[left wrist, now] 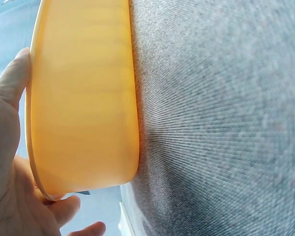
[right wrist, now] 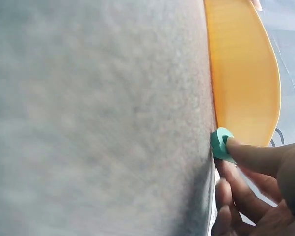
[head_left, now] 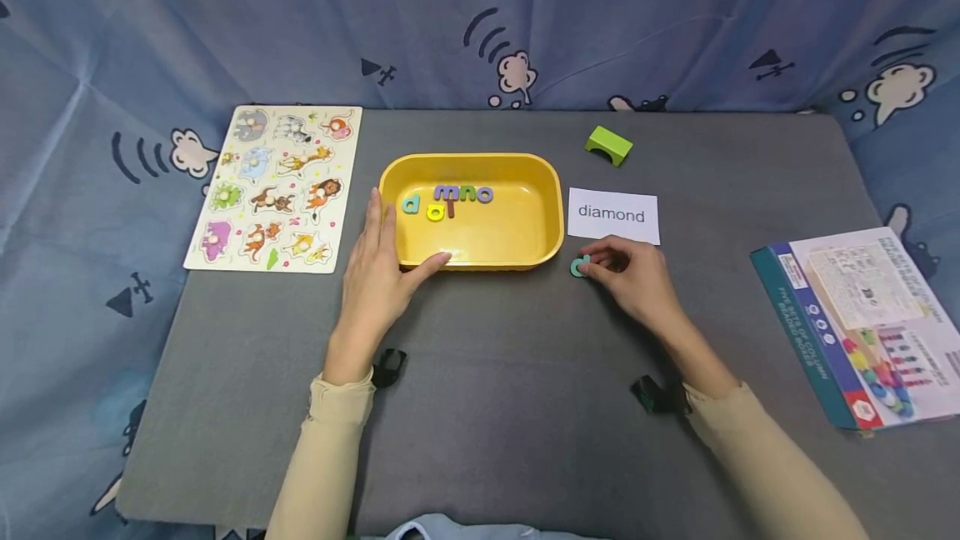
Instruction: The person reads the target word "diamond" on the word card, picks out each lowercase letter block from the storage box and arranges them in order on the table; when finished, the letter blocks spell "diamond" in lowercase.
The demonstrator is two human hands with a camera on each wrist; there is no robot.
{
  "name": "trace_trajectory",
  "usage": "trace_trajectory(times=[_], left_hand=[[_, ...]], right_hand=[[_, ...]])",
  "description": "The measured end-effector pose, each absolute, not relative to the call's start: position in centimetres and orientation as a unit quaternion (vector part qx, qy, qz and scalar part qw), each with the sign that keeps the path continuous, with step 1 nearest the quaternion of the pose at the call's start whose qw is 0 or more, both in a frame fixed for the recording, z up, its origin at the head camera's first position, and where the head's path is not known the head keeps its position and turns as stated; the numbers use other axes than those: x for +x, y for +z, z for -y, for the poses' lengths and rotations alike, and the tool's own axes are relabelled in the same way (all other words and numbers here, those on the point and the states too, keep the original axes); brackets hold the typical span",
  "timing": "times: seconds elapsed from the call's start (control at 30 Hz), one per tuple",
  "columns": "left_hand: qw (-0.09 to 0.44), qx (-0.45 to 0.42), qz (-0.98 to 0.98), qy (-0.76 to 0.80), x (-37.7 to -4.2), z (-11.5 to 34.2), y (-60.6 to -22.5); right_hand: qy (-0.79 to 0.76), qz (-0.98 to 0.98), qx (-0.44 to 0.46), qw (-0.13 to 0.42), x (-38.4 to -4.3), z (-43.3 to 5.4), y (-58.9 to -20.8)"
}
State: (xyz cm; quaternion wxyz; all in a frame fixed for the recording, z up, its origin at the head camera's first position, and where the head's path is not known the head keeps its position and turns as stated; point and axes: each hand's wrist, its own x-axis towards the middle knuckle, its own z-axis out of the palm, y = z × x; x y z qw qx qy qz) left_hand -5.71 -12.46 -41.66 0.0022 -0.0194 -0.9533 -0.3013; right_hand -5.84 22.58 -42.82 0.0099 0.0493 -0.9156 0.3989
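My right hand (head_left: 628, 273) pinches a teal foam-like letter, seemingly a d (head_left: 577, 267), between thumb and fingertips. It is at the table surface, just below the white card (head_left: 613, 227) printed "diamond". In the right wrist view the teal letter (right wrist: 220, 142) appears edge-on, partly hidden by the thumb. My left hand (head_left: 378, 277) rests at the near left corner of the yellow tray (head_left: 510, 240), fingers extended along its left side and thumb on the front rim. Inside the tray lie several letters, among them a purple m (head_left: 446, 192), green n (head_left: 467, 192) and purple o (head_left: 484, 195).
An animal puzzle board (head_left: 281, 190) lies left of the tray. Behind the card sits a green arched block (head_left: 609, 145). A boxed toy set (head_left: 862, 332) occupies the table's right side. Patterned blue cloth (head_left: 600, 15) hangs behind the grey table (head_left: 517, 407).
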Motion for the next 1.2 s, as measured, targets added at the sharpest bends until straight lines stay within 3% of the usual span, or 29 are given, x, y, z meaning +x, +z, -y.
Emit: trace_trajectory(times=[0.3, 0.57, 0.7, 0.97, 1.07, 1.2], left_hand=[[0.014, -0.019, 0.951, -0.309, -5.7, 12.6, -41.8], [0.023, -0.019, 0.949, -0.315, -5.6, 12.5, -41.6], [0.027, -0.021, 0.947, -0.32, -5.7, 12.4, -41.5], [0.027, -0.009, 0.946, -0.322, -5.8, 12.5, -41.6], [0.025, -0.004, 0.943, -0.331, -5.8, 12.5, -41.6], [0.018, 0.0, 0.94, -0.341, -5.9, 12.4, -41.5]], right_hand=[[0.36, 0.929, 0.05, -0.067, -6.8, -22.1, -42.4], [0.314, 0.944, 0.062, -0.078, -6.8, -20.9, -40.9], [0.293, 0.953, 0.058, -0.057, -6.9, -20.1, -39.5], [0.356, 0.928, 0.083, 0.076, -8.4, -16.6, -37.3], [0.35, 0.924, 0.137, 0.074, -9.4, -15.0, -37.4], [0.32, 0.929, 0.186, 0.02, -11.1, -13.1, -38.2]])
